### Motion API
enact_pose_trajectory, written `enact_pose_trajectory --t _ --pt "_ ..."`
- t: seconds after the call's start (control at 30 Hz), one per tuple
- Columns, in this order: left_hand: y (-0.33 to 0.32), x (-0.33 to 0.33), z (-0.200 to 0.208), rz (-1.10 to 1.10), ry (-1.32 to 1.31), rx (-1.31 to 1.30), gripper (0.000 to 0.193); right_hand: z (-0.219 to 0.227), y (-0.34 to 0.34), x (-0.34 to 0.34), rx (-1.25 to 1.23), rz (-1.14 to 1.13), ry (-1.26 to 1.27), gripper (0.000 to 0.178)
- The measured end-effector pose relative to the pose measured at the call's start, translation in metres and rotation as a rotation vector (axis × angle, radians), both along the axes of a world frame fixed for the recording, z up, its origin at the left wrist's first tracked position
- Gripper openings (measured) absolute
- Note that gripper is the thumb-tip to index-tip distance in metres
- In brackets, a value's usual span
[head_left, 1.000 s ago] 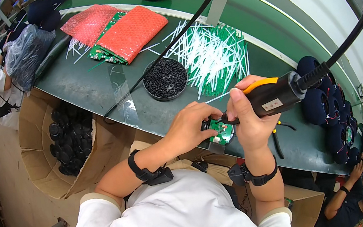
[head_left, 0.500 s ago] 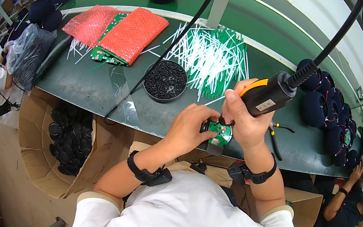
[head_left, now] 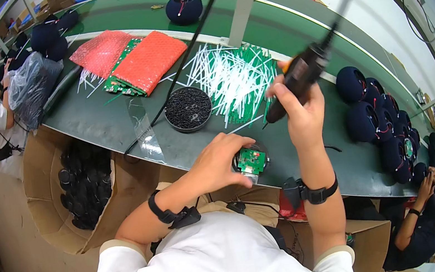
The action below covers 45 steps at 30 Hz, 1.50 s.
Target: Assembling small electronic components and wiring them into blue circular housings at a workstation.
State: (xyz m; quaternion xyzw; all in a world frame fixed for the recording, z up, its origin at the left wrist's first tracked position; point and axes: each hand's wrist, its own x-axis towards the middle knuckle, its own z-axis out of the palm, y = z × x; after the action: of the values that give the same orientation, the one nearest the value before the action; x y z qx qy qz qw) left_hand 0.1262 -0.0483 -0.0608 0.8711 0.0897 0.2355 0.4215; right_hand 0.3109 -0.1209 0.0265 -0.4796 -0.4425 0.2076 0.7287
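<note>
A round black dish of small black pieces [head_left: 188, 110] stands beyond the left hand [head_left: 220, 161]; a heap of white and green strips [head_left: 237, 79] spreads beside it, with red bubble-wrap packages [head_left: 153, 61] farther left; a dark cable [head_left: 198, 33] slants across the workbench [head_left: 109, 124] (it passes just left of the dish), and dark blue round pieces [head_left: 364, 121] crowd the bench's right side; bare bench top shows between these and the right hand [head_left: 304, 114]; the near edge runs close by the green circuit board [head_left: 251, 159], and a cardboard box [head_left: 49, 217] stands past it at lower left; the left thumb and fingers stand apart about the board's left side, though I cannot tell whether they press on it; the right hand is closed around a black power driver [head_left: 301, 75], its tip apart from the board; the two hands are apart.
</note>
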Motion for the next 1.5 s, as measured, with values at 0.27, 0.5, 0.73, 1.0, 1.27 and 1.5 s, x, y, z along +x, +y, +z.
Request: enact_pose_trajectory --t 0.27,0.5,0.73,1.0,1.27,1.5 --pt "-0.016 -0.009 -0.005 -0.036 0.012 0.082 0.084 -0.057 -0.086 0.007 -0.865 -0.068 -0.388 0.040" --pt "-0.025 -0.003 0.004 -0.055 -0.210 0.109 0.087 -0.082 -0.120 -0.002 -0.456 -0.003 0.052 0.045" --pt "-0.021 0.001 0.034 -0.096 -0.218 -0.064 0.038 -0.062 -0.140 0.005 -0.364 0.076 0.265 0.023" --pt "-0.026 0.011 0.062 -0.070 -0.180 -0.304 0.017 -0.074 -0.145 -0.006 -0.371 0.022 0.296 0.013" --pt "-0.032 0.015 0.069 -0.131 -0.195 -0.283 0.017 -0.078 -0.148 -0.005 -0.340 0.008 0.273 0.013" --pt "-0.002 -0.010 0.129 -0.077 -0.480 -0.090 0.020 -0.044 -0.198 0.056 -0.296 -0.493 -0.025 0.019"
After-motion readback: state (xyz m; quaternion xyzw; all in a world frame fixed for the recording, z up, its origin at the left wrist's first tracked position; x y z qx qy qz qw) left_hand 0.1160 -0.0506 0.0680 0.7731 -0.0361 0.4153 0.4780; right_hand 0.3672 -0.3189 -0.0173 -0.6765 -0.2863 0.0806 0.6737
